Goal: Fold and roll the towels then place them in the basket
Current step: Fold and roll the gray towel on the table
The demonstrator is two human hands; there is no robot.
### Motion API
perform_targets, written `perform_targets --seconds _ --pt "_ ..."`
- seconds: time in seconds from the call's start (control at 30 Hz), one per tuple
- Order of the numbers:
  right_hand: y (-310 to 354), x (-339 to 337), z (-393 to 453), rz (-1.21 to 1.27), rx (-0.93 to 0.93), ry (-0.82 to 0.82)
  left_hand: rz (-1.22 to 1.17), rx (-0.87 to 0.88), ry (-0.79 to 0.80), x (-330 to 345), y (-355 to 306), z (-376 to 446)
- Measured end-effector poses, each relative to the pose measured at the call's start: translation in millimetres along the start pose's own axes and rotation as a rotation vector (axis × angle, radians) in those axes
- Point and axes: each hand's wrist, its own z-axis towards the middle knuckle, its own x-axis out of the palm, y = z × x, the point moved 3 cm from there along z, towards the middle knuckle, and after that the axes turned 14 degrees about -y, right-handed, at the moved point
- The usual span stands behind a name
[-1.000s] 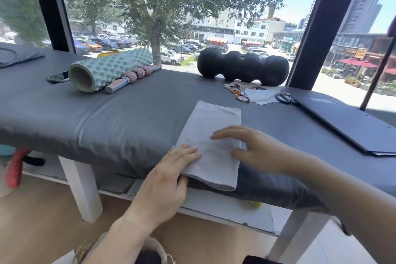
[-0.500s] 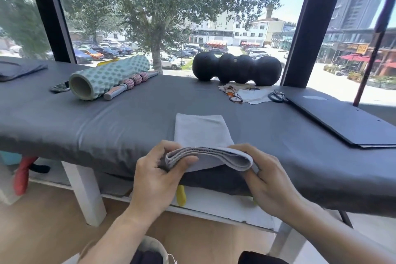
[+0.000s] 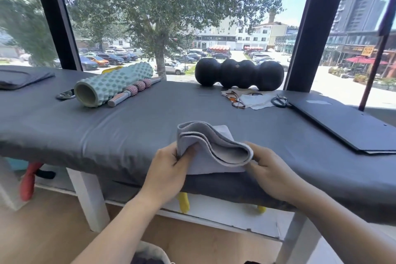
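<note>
A light grey towel [image 3: 216,148], folded into a narrow strip, lies at the near edge of the grey padded table [image 3: 128,130]. Its near end is lifted and curled over toward the window. My left hand [image 3: 169,169] pinches that raised end at its left side. My right hand [image 3: 272,171] grips it at the right side. The far end of the towel still rests flat on the table. A pale basket rim [image 3: 150,252] shows at the bottom edge, below my left forearm, mostly out of view.
On the table's far side lie a mint foam roller [image 3: 111,85], a pink massage stick [image 3: 135,91], a black peanut roller [image 3: 239,73], glasses [image 3: 234,99] on a white cloth, scissors [image 3: 279,100] and a dark flat board [image 3: 347,124]. A phone [image 3: 65,94] lies left.
Both hands went from pressing the towel flat to gripping its near end; that end has risen and curled farther over toward the window.
</note>
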Motion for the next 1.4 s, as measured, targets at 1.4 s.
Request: perform_targets --seconds 1.4 --pt "-35 16 142 0.167 0.632 0.036 0.029 -0.349 0.283 29 43 131"
